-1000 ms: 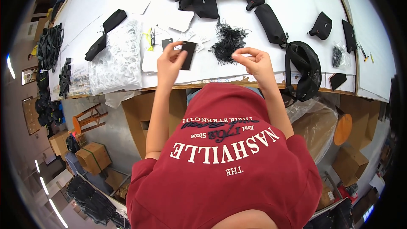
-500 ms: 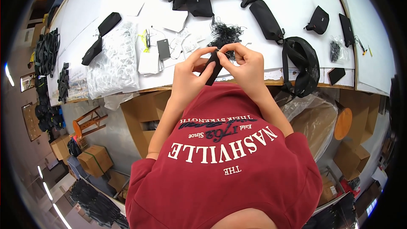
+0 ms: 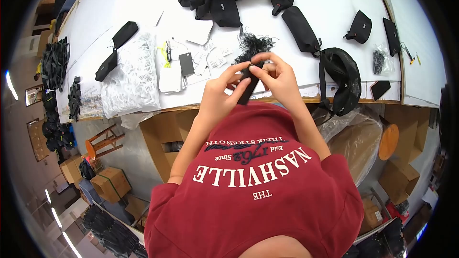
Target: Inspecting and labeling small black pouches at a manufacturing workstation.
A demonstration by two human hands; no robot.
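Observation:
Over the table's near edge, my left hand (image 3: 221, 93) is closed on a narrow flat black piece (image 3: 245, 95) that looks like a hang tag, held at a slant between thumb and fingers. At its upper end the fingertips of my right hand (image 3: 278, 77) are pinched together, close against those of the left. What the right fingertips grip is too small and too covered to make out. Just beyond both hands lies a tangled heap of thin black strings (image 3: 256, 44). Left of the heap are loose small white labels (image 3: 217, 57) and a dark rectangular tag (image 3: 186, 64).
Black pouches (image 3: 224, 7) are piled at the far middle, with more lying right and left. A black bag with a strap (image 3: 340, 79) overhangs the near edge at right. A clear bag of white labels (image 3: 130, 76) lies left. Cardboard boxes (image 3: 165, 134) stand below the table.
The whole view has shifted slightly, so the table appears lower. Both hands stay together at the black piece, with small finger movements; they hold it a little farther right.

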